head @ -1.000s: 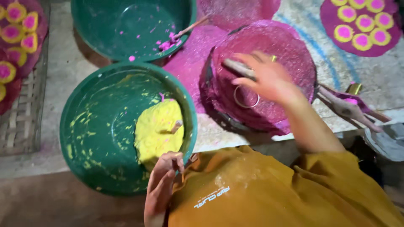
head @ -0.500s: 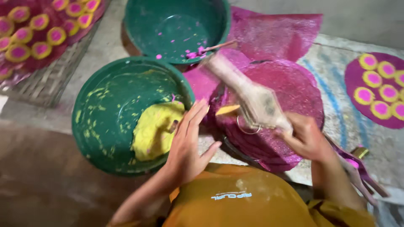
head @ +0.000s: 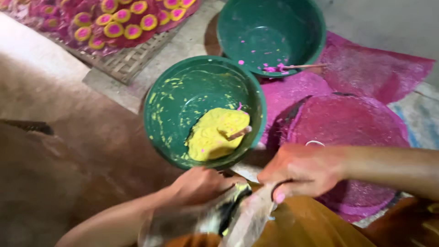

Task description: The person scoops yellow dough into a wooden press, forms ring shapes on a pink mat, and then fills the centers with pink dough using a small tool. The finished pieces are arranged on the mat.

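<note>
At bottom centre of the frame, both hands meet over a clear plastic bag point(head: 247, 219) smeared with yellow and dark residue. Left hand point(head: 201, 185) is curled around the bag from the left, fingers wrapped on the plastic. Right hand point(head: 302, 171) comes in from the right edge and pinches the bag's upper part between thumb and fingers; skin is stained pink. The two hands are close together, nearly touching, both clamped on the bag. The bag is blurred, so its contents cannot be read with certainty. Below it, an orange garment point(head: 311, 228) fills the lower edge.

Just above the hands, centre frame: a green basin point(head: 160, 114), inner wall streaked with yellow, holding a lump of yellow paste point(head: 212, 135) toward its near side. A short stick point(head: 240, 132) stands in the paste, tilted to the right.

Right of that basin, behind the right forearm: a round pink mat point(head: 352, 123), grainy surface, with a small ring point(head: 314, 143) lying on it near the hand. More pink sheets point(head: 379, 68) lie under and beyond it.

Further up, top centre: a second green basin point(head: 256, 32), spotted with pink, a thin stick point(head: 302, 67) resting across its near rim with pink paste at the tip.

Upper left: a woven tray point(head: 128, 64) carrying a pink sheet covered with rows of round yellow-and-pink pieces point(head: 123, 20).
</note>
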